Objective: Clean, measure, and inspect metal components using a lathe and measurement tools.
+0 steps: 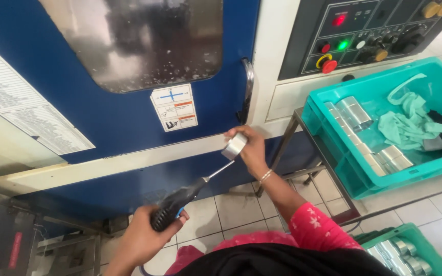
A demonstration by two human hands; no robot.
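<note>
My right hand (253, 149) holds a short shiny metal ring (234, 145) in front of the blue machine door (108, 122). My left hand (141, 237) grips a black air gun (177, 204) by its handle. The gun's thin metal nozzle (220, 170) points up to the right and its tip reaches the underside of the ring. Both hands are below the door's window.
A teal crate (333, 153) on a metal stand at right holds several metal rings, a green cloth and goggles. A second green crate (410, 240) with rings sits low at right. A control panel (364, 30) with lit buttons is above. Door handle (248, 89) is near my right hand.
</note>
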